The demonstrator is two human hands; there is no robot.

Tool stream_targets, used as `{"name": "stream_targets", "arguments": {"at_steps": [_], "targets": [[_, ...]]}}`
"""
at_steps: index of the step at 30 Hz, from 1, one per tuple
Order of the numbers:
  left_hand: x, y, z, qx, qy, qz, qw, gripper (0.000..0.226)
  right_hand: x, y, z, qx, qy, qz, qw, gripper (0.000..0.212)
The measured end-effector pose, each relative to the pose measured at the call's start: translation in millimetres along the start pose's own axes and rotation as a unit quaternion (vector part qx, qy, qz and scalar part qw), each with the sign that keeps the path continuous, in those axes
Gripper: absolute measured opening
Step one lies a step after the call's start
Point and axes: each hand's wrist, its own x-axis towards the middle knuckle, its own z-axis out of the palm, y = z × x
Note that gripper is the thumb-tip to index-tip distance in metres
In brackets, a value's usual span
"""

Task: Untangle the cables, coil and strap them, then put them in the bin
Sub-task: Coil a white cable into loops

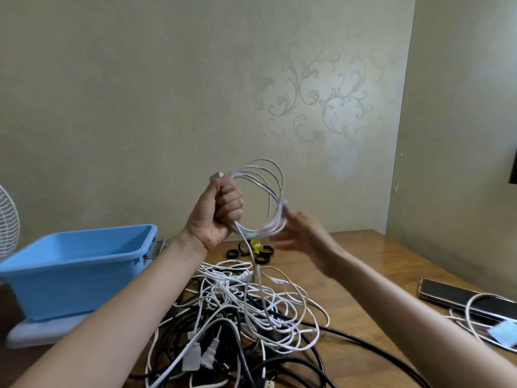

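**Coiling a white cable above the table, head view.** The left hand (221, 217) is closed into a fist around one side of the white cable coil (265, 233). It holds several loops upright in the air, well above the table (369, 264). A grey connector (216, 175) sticks out above the thumb.

The right hand (305, 236) is blurred by motion. Its fingers (285, 210) reach to the opposite, lower side of the coil. Whether they pinch the loops or only touch them cannot be told.

From the bottom of the fist the free run of the same cable drops straight down into the tangle (251, 309). This is a heap of white and black cables lying on the table beneath both forearms.

Just behind the heap lie several black strap rings (263, 254) and a small yellow piece (256, 245).

The blue bin (70, 275) stands at the left, beside the heap, on a white slab (42, 331). Its opening faces up.

At the right edge a dark phone (453, 296) lies flat, with a second white cable (467, 309) looped over it. The grille of a fan (7, 219) shows at the far left.
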Motion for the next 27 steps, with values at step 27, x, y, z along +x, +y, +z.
{"name": "stream_targets", "arguments": {"at_steps": [27], "targets": [[-14.4,25.9,-33.9,0.259,0.16,0.064,0.95,0.032,-6.8,18.2,-85.0,-0.541,-0.062,0.039,0.838,0.009]]}}
